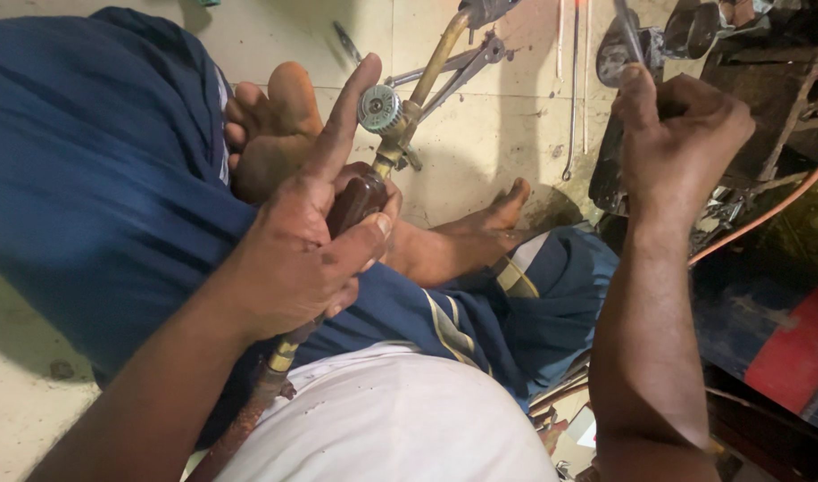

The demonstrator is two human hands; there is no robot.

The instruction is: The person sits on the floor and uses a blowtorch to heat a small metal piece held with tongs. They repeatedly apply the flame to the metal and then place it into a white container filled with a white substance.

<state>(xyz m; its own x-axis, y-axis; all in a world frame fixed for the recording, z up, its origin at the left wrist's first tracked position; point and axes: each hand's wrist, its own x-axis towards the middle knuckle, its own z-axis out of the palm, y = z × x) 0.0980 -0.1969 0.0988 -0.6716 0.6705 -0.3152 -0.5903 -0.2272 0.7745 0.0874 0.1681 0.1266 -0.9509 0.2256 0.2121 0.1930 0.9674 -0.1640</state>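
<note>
Pale floor tiles [480, 134] lie under a seated person in blue trousers [96, 178] with bare feet. At nine o'clock, the left hand [306, 241] is wrapped around the dark handle of a brass torch [400, 116], forefinger stretched up beside its knurled valve knob [378, 109]. At two o'clock, the right hand [681, 125] is closed on a thin metal rod [629, 31] near dark metal parts [766, 98]. An orange hose [766, 210] trails close; if lit, the torch could scorch hose, cloth or toes.
</note>
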